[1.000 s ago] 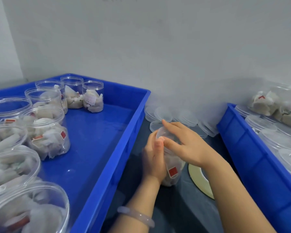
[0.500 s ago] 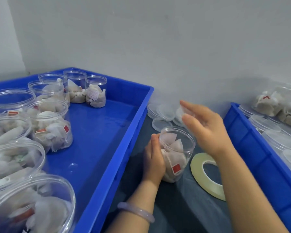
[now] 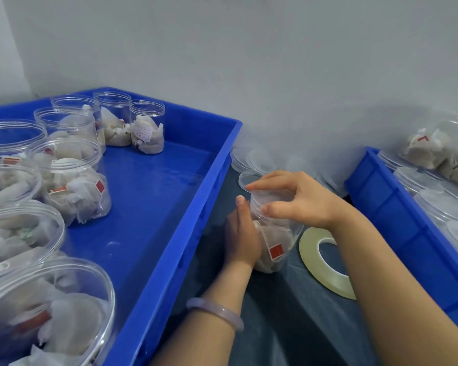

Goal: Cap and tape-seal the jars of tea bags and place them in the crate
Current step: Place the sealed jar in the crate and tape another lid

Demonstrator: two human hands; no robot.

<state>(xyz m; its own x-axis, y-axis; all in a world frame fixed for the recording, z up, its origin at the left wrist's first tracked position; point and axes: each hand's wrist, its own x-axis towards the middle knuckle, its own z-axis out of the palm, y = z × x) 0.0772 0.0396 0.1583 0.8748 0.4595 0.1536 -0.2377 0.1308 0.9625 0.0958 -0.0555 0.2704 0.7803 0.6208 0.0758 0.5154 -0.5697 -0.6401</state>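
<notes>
A clear plastic jar [image 3: 276, 244] of tea bags with a red tag stands on the dark table between two blue crates. My left hand [image 3: 242, 233] grips its left side. My right hand [image 3: 299, 198] holds a clear lid [image 3: 273, 196] on the jar's mouth, fingers curled round its rim. A roll of clear tape [image 3: 325, 262] lies flat just right of the jar. The left blue crate [image 3: 154, 207] holds several uncapped jars of tea bags [image 3: 76, 188]. Capped jars sit in the right blue crate [image 3: 397, 223].
Loose clear lids [image 3: 251, 161] lie in a pile against the grey wall behind the jar. A bag of tea bags [image 3: 434, 149] rests at the far right. A pale bangle [image 3: 214, 311] is on the left wrist.
My right hand reached back to the lid pile, then came forward with a lid and set it on the jar's mouth. My left hand kept its hold on the jar.
</notes>
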